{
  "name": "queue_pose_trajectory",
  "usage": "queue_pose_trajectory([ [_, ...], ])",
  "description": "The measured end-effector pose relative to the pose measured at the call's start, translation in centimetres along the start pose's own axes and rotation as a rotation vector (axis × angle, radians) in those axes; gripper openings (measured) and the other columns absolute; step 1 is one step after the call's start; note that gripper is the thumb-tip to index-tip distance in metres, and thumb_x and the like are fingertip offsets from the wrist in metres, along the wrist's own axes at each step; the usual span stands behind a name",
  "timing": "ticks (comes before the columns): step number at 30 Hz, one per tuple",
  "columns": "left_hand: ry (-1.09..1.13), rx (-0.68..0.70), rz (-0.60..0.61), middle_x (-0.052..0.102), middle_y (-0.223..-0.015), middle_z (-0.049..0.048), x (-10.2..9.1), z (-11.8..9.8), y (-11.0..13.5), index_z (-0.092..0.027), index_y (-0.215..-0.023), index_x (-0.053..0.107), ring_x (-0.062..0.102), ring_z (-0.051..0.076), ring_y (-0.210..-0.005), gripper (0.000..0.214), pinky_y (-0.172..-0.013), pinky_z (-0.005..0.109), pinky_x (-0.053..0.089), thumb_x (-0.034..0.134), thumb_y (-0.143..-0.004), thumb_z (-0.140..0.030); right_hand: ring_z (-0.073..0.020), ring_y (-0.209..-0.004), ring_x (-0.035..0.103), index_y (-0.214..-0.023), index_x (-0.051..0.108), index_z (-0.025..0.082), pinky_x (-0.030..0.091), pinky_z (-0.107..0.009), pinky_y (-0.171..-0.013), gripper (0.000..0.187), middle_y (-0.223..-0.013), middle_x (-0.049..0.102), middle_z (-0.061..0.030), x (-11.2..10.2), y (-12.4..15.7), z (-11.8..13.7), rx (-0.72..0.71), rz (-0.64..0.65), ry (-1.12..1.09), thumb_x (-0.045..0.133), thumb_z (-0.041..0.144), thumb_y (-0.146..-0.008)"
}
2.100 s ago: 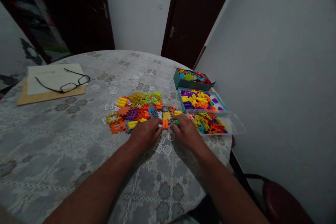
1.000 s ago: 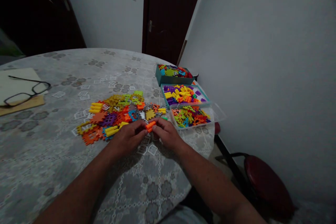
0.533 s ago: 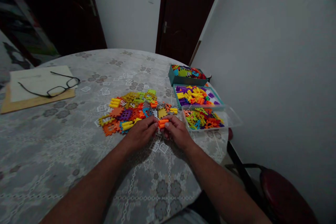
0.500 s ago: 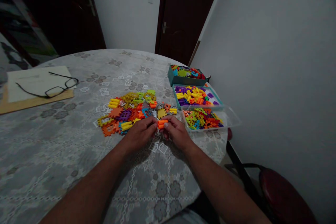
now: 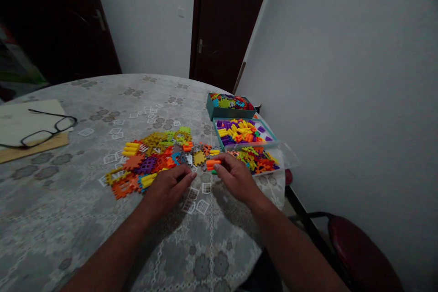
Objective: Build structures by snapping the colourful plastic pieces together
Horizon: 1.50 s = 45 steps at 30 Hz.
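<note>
R hand sits just right of the loose pile of plastic building pieces on the worktop; its fingers are pinched round an orange tube piece, w/ a bit of green showing just under it. The tube is at the pile's near-right edge, just off the cloth, right beside a yellow square piece.

L hand lies palm down at the pile's near edge, fingers loosely curled & apart, tips pointing toward the tube w/o touching it; nothing held, though whether the tips press the cloth I can't tell. Small clear window-frame pieces lie between & under both hands, more scattered beyond the pile.

Right of the pile, 3 containers in a row: clear tray of mixed grid pieces nearest, teal tray of purple/yellow/orange tubes behind it, teal box of mixed pieces farthest. Far left of the pile: black eyeglasses on paper over a brown board. Right of the worktop edge, lower down, a dark red stool seat.
</note>
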<state>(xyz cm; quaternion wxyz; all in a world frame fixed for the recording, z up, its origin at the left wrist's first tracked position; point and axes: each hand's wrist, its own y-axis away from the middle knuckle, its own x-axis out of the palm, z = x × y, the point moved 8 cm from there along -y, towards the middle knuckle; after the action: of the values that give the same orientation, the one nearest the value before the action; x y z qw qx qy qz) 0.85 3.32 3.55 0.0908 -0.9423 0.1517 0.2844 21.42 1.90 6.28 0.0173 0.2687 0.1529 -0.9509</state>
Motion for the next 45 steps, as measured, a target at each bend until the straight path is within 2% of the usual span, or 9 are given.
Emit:
queue_pose_trajectory([
  [4,-0.157,0.067,-0.21,0.074,-0.083,0.0034,-2.6,0.1,0.2,-0.024,-0.089,0.071,0.066,0.023,-0.077,0.033,-0.075,0.033,0.049,0.055,-0.1,-0.052,-0.0226,-0.091,0.068,-0.11,0.076,0.022,0.052,-0.036,-0.087,0.022,-0.105,0.076,-0.0077,-7.5,-3.3,-1.3,-0.097,-0.209,0.336,0.062,0.034,-0.098],
  [8,-0.272,0.059,-0.516,0.077,-0.097,0.0059,-6.7,0.9,1.1,-0.024,-0.098,0.07,0.07,0.025,-0.088,0.025,-0.089,0.035,0.053,0.055,-0.1,-0.045,-0.0272,-0.102,0.068,-0.107,0.078,0.015,0.051,-0.04,-0.099,0.026,-0.11,0.077,-0.0158,-14.2,-8.1,-6.0,-0.037,-0.372,0.691,0.059,0.024,-0.091],
  [11,-0.333,0.046,-0.649,0.076,-0.107,0.0085,-9.1,1.7,1.8,-0.024,-0.101,0.068,0.071,0.028,-0.101,0.021,-0.098,0.039,0.053,0.054,-0.1,-0.041,-0.0292,-0.107,0.067,-0.112,0.079,0.01,0.05,-0.039,-0.099,0.033,-0.114,0.076,-0.0206,-17.2,-11.0,-10.3,0.134,-0.371,0.906,0.057,0.017,-0.089],
  [15,-0.319,-0.052,-0.766,0.075,-0.113,0.0101,-11.8,3.7,2.6,-0.025,-0.103,0.067,0.069,0.031,-0.111,0.017,-0.105,0.043,0.051,0.056,-0.098,-0.036,-0.0316,-0.106,0.069,-0.117,0.08,0.006,0.05,-0.039,-0.094,0.038,-0.118,0.076,-0.0257,-18.4,-12.5,-13.5,0.275,-0.311,1.003,0.057,0.016,-0.088],
  [21,-0.243,-0.194,-0.818,0.076,-0.11,0.0085,-13.4,6.2,3.0,-0.023,-0.105,0.069,0.071,0.027,-0.106,0.02,-0.1,0.04,0.054,0.057,-0.095,-0.036,-0.0293,-0.104,0.071,-0.114,0.08,0.011,0.052,-0.039,-0.097,0.035,-0.118,0.078,-0.0199,-14.7,-11.6,-10.8,0.128,-0.308,0.913,0.053,0.021,-0.093],
  [28,-0.282,-0.101,-0.696,0.078,-0.11,0.01,-11.3,5.5,1.8,-0.022,-0.102,0.071,0.071,0.027,-0.105,0.021,-0.1,0.04,0.053,0.055,-0.097,-0.034,-0.0266,-0.107,0.07,-0.121,0.074,0.019,0.055,-0.041,-0.1,0.029,-0.121,0.075,-0.0144,-0.7,-8.2,-2.4,-0.328,0.014,0.571,0.056,0.027,-0.099],
  [33,-0.288,-0.044,-0.604,0.078,-0.11,0.0123,-9.8,4.6,1.3,-0.021,-0.102,0.072,0.071,0.028,-0.105,0.021,-0.101,0.042,0.053,0.054,-0.097,-0.031,-0.0289,-0.123,0.066,-0.135,0.069,0.019,0.052,-0.041,-0.107,0.038,-0.134,0.069,-0.0169,6.0,-7.7,-1.5,-0.324,0.101,0.631,0.056,0.018,-0.099],
  [38,-0.328,-0.02,-0.548,0.077,-0.111,0.0135,-8.8,4.3,1.1,-0.021,-0.104,0.071,0.07,0.03,-0.109,0.019,-0.104,0.044,0.052,0.054,-0.099,-0.03,-0.0258,-0.101,0.068,-0.114,0.075,0.023,0.051,-0.034,-0.091,0.026,-0.107,0.075,-0.0115,7.1,-8.0,-3.0,-0.187,0.08,0.651,0.055,0.015,-0.1],
  [45,-0.267,0.062,-0.532,0.077,-0.11,0.0118,-8.2,2.9,1.1,-0.02,-0.108,0.072,0.071,0.027,-0.106,0.019,-0.104,0.044,0.053,0.058,-0.098,-0.028,-0.028,-0.106,0.069,-0.116,0.072,0.02,0.051,-0.041,-0.099,0.027,-0.112,0.075,-0.0123,3.8,-5.1,-0.3,-0.201,-0.213,0.324,0.051,0.032,-0.104],
])
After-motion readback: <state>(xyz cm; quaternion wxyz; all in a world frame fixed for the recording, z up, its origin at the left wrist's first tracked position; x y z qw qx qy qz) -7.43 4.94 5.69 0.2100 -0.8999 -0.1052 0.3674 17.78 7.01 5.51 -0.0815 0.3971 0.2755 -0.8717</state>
